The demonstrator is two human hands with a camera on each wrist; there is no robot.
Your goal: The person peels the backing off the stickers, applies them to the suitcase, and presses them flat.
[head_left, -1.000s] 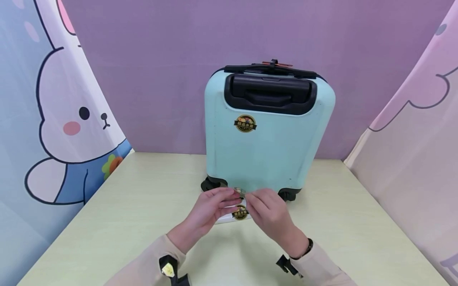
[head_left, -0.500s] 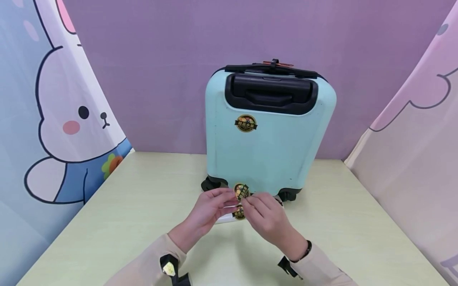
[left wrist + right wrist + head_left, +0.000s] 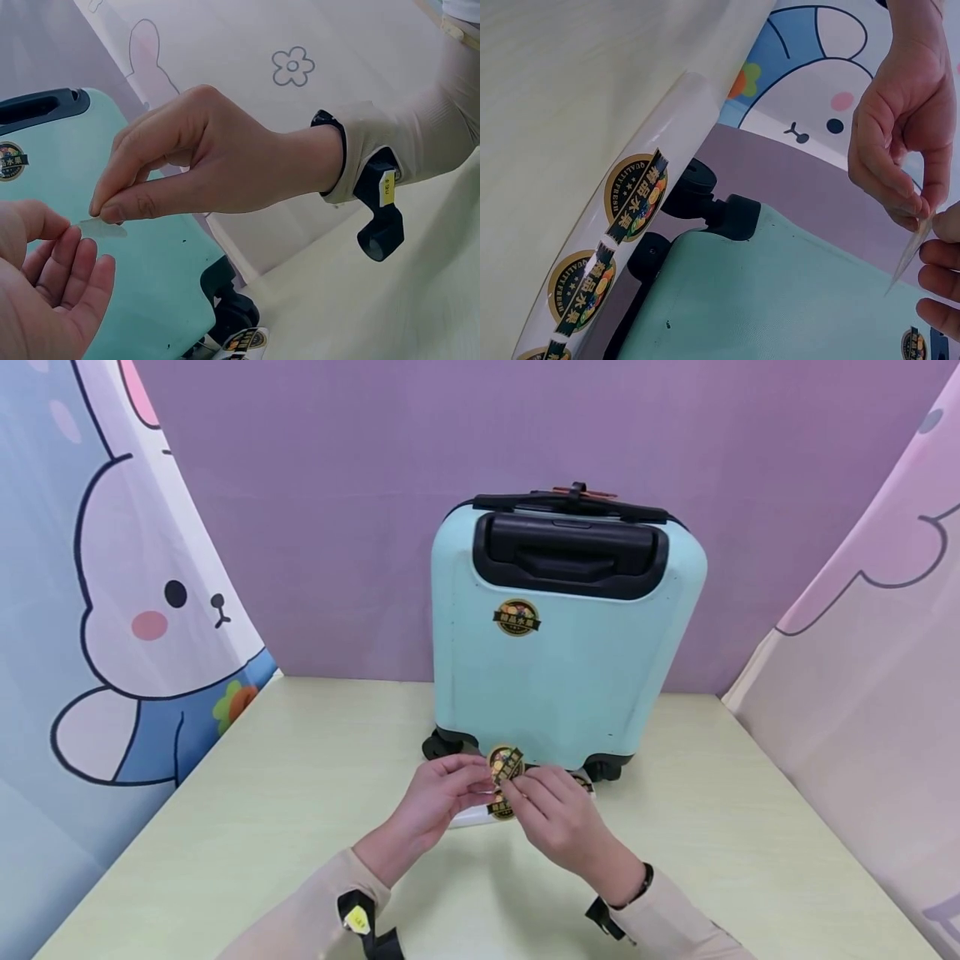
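Observation:
A round black-and-gold fruit sticker (image 3: 506,763) is held up between both hands, low in front of a mint-green suitcase (image 3: 555,685). My left hand (image 3: 438,793) pinches its left edge between thumb and fingertips. On the opposite edge, the right hand (image 3: 558,818) pinches it with thumb and index finger. From the left wrist, the sticker (image 3: 106,227) shows its pale back; the right wrist view catches the sticker (image 3: 909,259) nearly edge-on. Behind the hands lies a glossy white sticker strip (image 3: 649,146) bearing several more stickers, partly hidden in the head view.
The suitcase stands upright on the pale table (image 3: 322,752), its black wheels (image 3: 603,767) near the strip. A matching sticker (image 3: 517,617) is on its upper front, below the black handle (image 3: 570,556). A purple backdrop (image 3: 337,527) and printed side curtains surround the table.
A second ago the sticker was seen nearly edge-on; now its printed face is turned towards the head camera. My right fingers have shifted slightly left and down, while the left hand stays almost still.

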